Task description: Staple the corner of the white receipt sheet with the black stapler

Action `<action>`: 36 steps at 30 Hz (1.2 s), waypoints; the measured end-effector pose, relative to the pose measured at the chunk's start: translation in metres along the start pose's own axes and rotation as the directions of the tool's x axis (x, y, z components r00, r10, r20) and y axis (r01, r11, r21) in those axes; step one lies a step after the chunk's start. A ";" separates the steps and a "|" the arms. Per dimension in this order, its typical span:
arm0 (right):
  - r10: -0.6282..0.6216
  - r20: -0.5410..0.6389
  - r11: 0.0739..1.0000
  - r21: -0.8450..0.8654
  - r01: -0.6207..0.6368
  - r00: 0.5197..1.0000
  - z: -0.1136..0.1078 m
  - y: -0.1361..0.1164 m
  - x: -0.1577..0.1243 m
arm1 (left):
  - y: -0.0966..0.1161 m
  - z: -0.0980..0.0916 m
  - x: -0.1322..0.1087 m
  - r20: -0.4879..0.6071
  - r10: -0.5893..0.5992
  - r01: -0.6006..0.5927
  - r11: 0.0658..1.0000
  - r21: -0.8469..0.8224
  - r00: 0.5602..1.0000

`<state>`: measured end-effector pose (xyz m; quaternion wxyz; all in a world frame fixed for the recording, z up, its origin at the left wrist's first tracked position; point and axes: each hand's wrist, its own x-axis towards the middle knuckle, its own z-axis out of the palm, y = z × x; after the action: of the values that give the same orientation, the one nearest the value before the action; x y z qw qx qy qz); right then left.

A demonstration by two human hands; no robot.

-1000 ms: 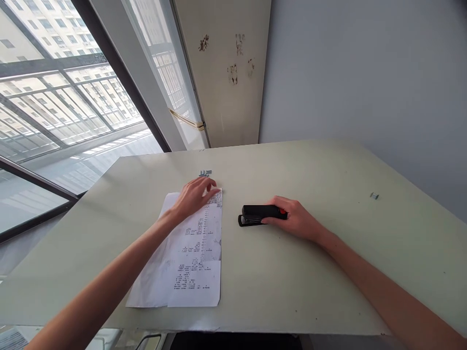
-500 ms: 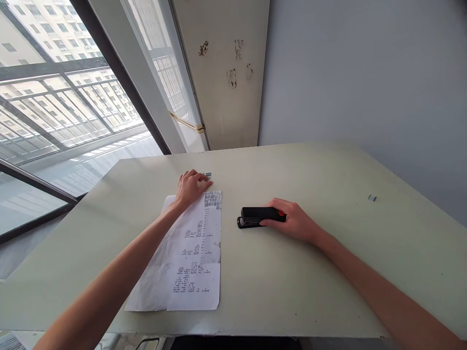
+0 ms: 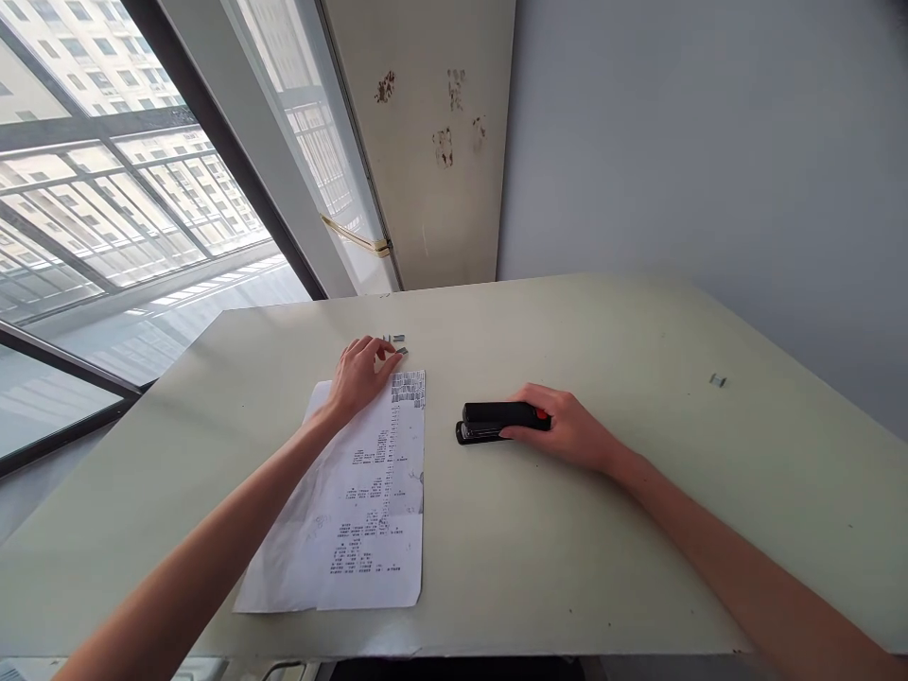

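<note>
My right hand (image 3: pixel 557 426) is wrapped round the rear part of a black stapler (image 3: pixel 497 413) with a red mark, which lies on the table with its nose pointing left. My left hand (image 3: pixel 360 372) is above the top of the printed sheets (image 3: pixel 375 501). Its thumb and forefinger pinch a small grey strip of staples (image 3: pixel 402 351). Just beyond the fingertips lies another short staple strip (image 3: pixel 398 338), and a further piece is partly hidden by the hand. The sheets lie overlapped, slightly fanned to the left, under my left forearm.
The pale table (image 3: pixel 602 539) has another small staple strip (image 3: pixel 718 380) at the far right. A grey wall (image 3: pixel 695 142) borders the right side. Behind the table stands a stained light panel (image 3: pixel 432 218), with a large window (image 3: pixel 128 189) at the left.
My left hand has drawn slightly back toward me with the strip of staples between its fingertips, uncovering more of the pieces behind. The right hand and stapler stay in place; the view has shifted slightly.
</note>
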<state>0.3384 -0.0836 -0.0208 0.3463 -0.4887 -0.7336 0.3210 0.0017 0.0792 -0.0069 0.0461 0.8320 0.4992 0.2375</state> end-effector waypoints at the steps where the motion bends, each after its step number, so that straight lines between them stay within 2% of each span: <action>1: -0.001 -0.001 1.000 -0.004 0.001 1.000 0.000 0.000 0.000 | 0.001 -0.002 -0.006 0.011 0.005 -0.005 1.000 0.003 1.000; 5: -0.011 -0.007 1.000 -0.020 0.010 1.000 0.001 0.000 -0.001 | 0.002 -0.008 -0.027 0.043 0.003 -0.004 1.000 0.012 0.999; 10: 0.004 0.005 1.000 -0.029 -0.004 1.000 0.002 0.002 -0.002 | 0.006 -0.007 -0.040 0.012 0.011 -0.011 0.999 0.032 1.000; 19: 0.029 0.014 0.999 -0.046 -0.029 0.999 0.002 -0.001 -0.003 | 0.016 -0.006 -0.047 0.095 -0.043 0.052 0.994 -0.092 0.994; 24: 0.035 0.018 0.998 -0.053 -0.034 0.999 0.000 0.000 -0.005 | 0.033 -0.005 -0.046 0.150 -0.078 0.108 0.973 -0.203 0.986; 36: 0.041 0.013 0.997 -0.061 -0.040 0.999 0.002 -0.003 -0.003 | 0.067 0.010 -0.045 0.180 -0.064 0.110 0.959 -0.260 0.982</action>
<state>0.3358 -0.0875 -0.0197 0.3197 -0.5113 -0.7354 0.3090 0.0429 0.0087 -0.0107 0.2112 0.8126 0.4927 0.2289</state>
